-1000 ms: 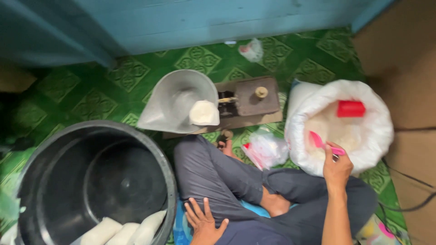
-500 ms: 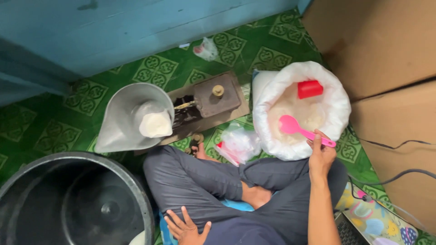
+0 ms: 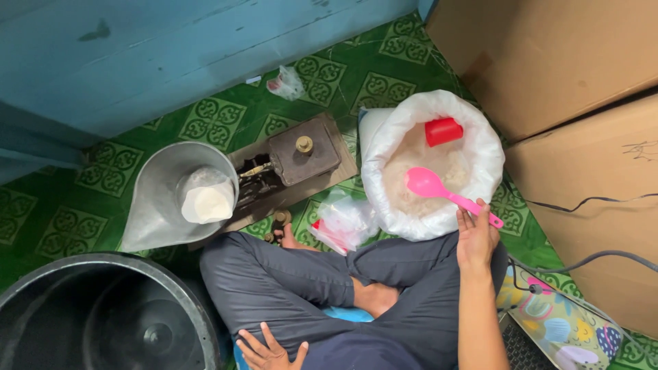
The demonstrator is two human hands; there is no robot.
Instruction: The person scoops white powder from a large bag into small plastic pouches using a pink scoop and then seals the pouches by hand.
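Note:
My right hand [image 3: 476, 236] grips the handle of a pink plastic spoon [image 3: 439, 191], whose bowl hangs over the white grain in an open white sack [image 3: 473, 130]. A red cup [image 3: 443, 131] lies in the sack near its far side. My left hand [image 3: 269, 351] rests with fingers spread on my lap at the bottom edge, holding nothing. I sit cross-legged in grey trousers. A balance scale [image 3: 301, 159] with a brown box base stands ahead of my knees, and its metal pan [image 3: 154, 202] holds a filled clear bag [image 3: 205, 196].
A big black tub [image 3: 103, 315] stands at the lower left. Cardboard boxes [image 3: 569, 75] rise on the right, with black cables [image 3: 589, 260] trailing past them. Clear plastic bags [image 3: 343, 223] lie by my foot, another crumpled bag [image 3: 286, 82] near the blue wall [image 3: 171, 55]. A patterned mat [image 3: 562, 325] lies at lower right.
My head has turned right, so the tub slid toward the left edge and the boxes came in. My right hand has drawn the pink spoon up from the sack's rim to over the grain.

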